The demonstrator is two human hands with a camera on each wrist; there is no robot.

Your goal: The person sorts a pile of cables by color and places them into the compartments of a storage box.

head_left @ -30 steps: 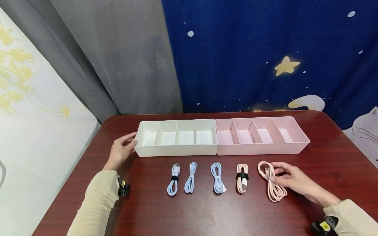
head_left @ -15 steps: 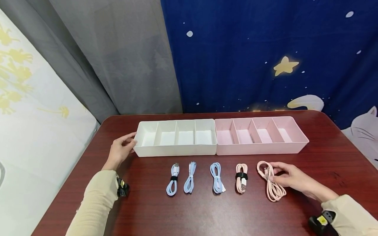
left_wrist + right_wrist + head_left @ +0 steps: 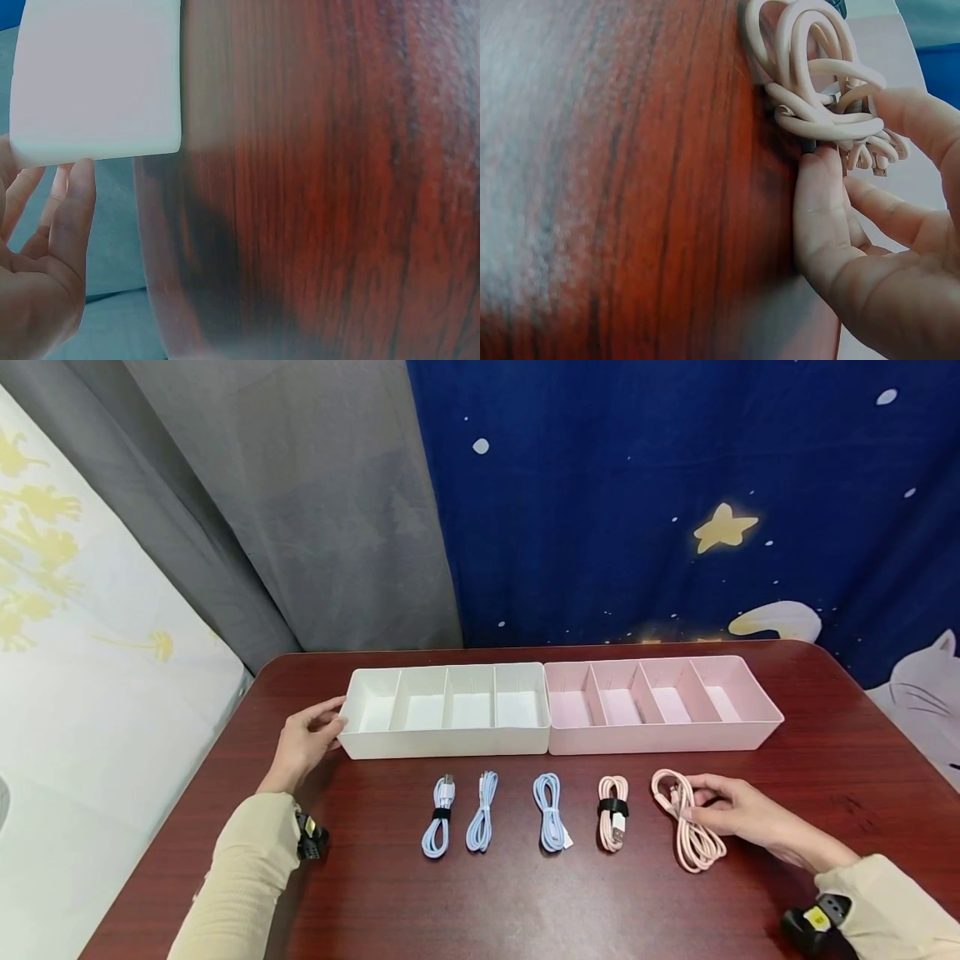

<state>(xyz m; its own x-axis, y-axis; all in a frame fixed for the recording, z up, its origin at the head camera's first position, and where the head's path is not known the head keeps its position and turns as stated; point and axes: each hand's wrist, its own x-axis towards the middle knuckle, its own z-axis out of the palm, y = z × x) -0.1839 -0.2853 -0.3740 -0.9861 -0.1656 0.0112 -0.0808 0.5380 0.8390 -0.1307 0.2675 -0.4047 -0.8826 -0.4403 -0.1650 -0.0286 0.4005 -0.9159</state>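
Note:
My left hand [image 3: 306,745] touches the left end of a white divided box [image 3: 450,743]; in the left wrist view its fingertips meet the edge of the box's end wall [image 3: 97,82]. At the right, my right hand [image 3: 738,814] pinches a coiled pink charging cable [image 3: 693,839] on the table between thumb and fingers. The right wrist view has this cable's loops [image 3: 810,67] up close, at my fingertips. Left of it lies another pink cable [image 3: 607,827], tied with a black strap.
A pink divided box [image 3: 660,739] stands end to end with the white one. Several bundled cables lie in a row before the boxes: a blue one with a black strap [image 3: 435,839], a second blue one [image 3: 480,831] and a third [image 3: 550,814]. Curtains hang behind the table [image 3: 480,910].
The whole head view has shifted very slightly. Both hands, the cables and the boxes keep their places relative to one another.

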